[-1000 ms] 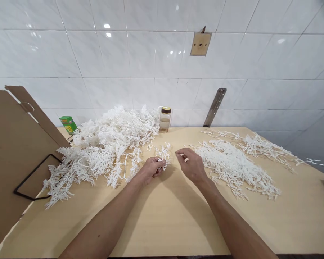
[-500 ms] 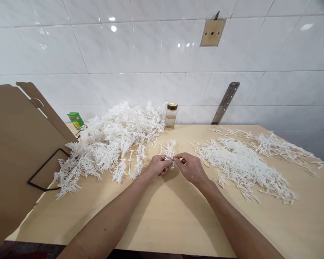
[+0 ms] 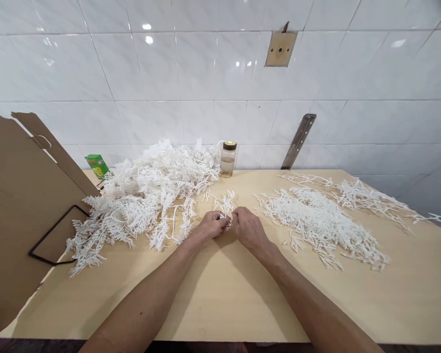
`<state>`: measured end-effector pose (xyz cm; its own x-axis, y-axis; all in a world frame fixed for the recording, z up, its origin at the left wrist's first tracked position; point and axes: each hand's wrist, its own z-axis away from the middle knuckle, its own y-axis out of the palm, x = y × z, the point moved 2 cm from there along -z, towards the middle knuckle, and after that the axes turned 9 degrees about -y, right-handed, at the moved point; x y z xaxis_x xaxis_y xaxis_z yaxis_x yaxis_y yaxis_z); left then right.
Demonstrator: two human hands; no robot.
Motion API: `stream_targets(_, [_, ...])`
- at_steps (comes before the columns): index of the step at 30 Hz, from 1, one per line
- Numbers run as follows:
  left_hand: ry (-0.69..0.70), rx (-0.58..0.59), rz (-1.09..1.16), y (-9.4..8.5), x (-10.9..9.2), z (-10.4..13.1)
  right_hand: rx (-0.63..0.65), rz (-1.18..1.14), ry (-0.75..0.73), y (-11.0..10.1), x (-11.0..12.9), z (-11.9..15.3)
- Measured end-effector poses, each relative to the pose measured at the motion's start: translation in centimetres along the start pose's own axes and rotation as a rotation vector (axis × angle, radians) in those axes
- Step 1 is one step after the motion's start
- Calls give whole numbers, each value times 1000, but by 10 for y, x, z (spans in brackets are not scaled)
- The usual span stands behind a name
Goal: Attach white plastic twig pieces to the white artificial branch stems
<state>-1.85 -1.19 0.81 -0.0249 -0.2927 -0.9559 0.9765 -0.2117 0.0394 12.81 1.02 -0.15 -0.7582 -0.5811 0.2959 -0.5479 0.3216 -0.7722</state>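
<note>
Near the middle of the wooden table, my left hand (image 3: 212, 224) is closed on a small white branching sprig (image 3: 227, 200), whose tips stick up beyond the fingers. My right hand (image 3: 247, 225) is beside it with fingers curled together at the sprig's right side; what they pinch is hidden. To the left lies a large tangled heap of white branching pieces (image 3: 154, 181), with some strands reaching close to my left hand. A flatter pile of white pieces (image 3: 319, 220) lies to the right of my right hand.
A jar with a dark lid (image 3: 228, 159) stands by the tiled wall. Behind the heap is a green box (image 3: 97, 166). Cardboard (image 3: 25, 211) and a black wire frame (image 3: 46, 240) are at the left. More thin white strands (image 3: 375, 198) lie at the back right.
The view has shifted slightly to the right. My right hand has turned, its back now more toward the camera, and its fingers are more curled. My left hand still holds the sprig.
</note>
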Motion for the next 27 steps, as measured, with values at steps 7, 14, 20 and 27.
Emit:
stream_targets(7, [5,-25,62,-2,2,-1,-204,106,319,-35,-62,1])
stream_targets(14, [-26,-27,139,-5,1,-4,-165,-233,-9,-36,-17,-3])
stream_targets(20, [-21,-45,139,-6,1,-4,-53,-288,-138,-20,15,1])
stream_targets(27, [-30,-4,152,-3,-2,-4,-39,-248,-162,-19,10,3])
